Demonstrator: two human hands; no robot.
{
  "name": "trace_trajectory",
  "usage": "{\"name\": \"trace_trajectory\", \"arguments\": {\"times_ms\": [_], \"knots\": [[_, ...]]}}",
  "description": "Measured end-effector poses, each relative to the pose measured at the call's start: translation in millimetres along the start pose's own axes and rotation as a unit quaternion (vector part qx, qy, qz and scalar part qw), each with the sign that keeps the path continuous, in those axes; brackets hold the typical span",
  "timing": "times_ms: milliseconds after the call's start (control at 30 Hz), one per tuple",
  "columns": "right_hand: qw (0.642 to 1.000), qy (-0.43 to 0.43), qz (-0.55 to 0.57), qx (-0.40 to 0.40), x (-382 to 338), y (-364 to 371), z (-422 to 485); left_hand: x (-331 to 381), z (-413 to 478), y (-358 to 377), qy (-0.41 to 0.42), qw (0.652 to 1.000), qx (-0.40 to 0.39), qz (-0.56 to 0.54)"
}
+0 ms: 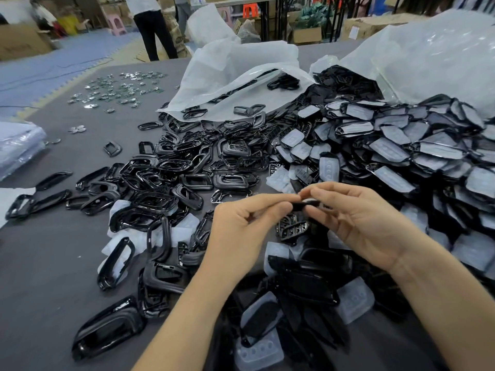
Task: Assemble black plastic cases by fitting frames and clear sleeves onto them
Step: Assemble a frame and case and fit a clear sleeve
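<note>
Forearms (187, 317) enter from the bottom edge, either side of a clear sleeve (258, 353) lying loose on dark parts.

Left hand (241, 226) and right hand (356, 218) meet above the near heap. Left fingers (278, 202) pinch one end of a small black part (308, 204). Right fingers (318, 194) pinch the other end, thumb beneath. Both hands are grasping.

The part is held in the air, edge-on. Whether it is a case or a frame cannot be told.

Just below it lies a ribbed insert (292, 228). Left of the hands, open frames (171, 170) spread across the grey table (40, 277). To the right, a deep pile of sleeved cases (401, 145) spills from a plastic bag (428, 54). Shiny small pieces (117, 89) lie far left, well apart.

Risks, as judged:
- The fingertip grip is narrow, so twisting while seating the part could snap it free into the heap, where it would be hard to find among like pieces.
- Uneven pressure at the two ends could seat one side only.
- Reaching right may dislodge the stacked pile.
- Mixed heaps invite picking a wrong match.
</note>
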State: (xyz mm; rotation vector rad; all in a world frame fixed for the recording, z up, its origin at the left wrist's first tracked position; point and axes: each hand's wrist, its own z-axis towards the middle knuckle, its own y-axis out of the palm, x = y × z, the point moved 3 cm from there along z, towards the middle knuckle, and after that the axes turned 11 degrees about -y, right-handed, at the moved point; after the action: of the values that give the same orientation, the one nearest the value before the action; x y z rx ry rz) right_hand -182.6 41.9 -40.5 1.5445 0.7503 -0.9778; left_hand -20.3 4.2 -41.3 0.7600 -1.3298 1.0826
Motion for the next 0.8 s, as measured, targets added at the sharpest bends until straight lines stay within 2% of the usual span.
{"name": "trace_trajectory", "arguments": {"times_ms": [67,200,400,533,667,800], "knots": [[0.999,-0.012,0.018,-0.034,-1.2,3.9,-1.5,-1.7,3.1,-1.8,-0.038,0.998,0.026,-0.047],[0.996,-0.051,-0.053,-0.058,2.6,9.8,-2.6,-3.5,4.0,-1.8,-0.1,0.98,0.001,-0.17],[0.988,-0.052,-0.131,-0.055,4.5,6.6,-2.0,-12.6,3.5,1.9,-0.163,0.966,-0.003,-0.203],[0.994,-0.022,-0.099,-0.036,7.7,5.0,-0.8,-16.0,3.0,5.1,-0.206,0.948,-0.018,-0.243],[1.0,-0.014,-0.022,0.002,10.7,6.7,1.1,-16.1,1.9,7.3,-0.261,0.911,-0.061,-0.314],[1.0,0.005,0.011,0.029,15.6,3.1,3.9,-17.3,4.3,5.8,-0.265,0.896,-0.068,-0.35]]}}
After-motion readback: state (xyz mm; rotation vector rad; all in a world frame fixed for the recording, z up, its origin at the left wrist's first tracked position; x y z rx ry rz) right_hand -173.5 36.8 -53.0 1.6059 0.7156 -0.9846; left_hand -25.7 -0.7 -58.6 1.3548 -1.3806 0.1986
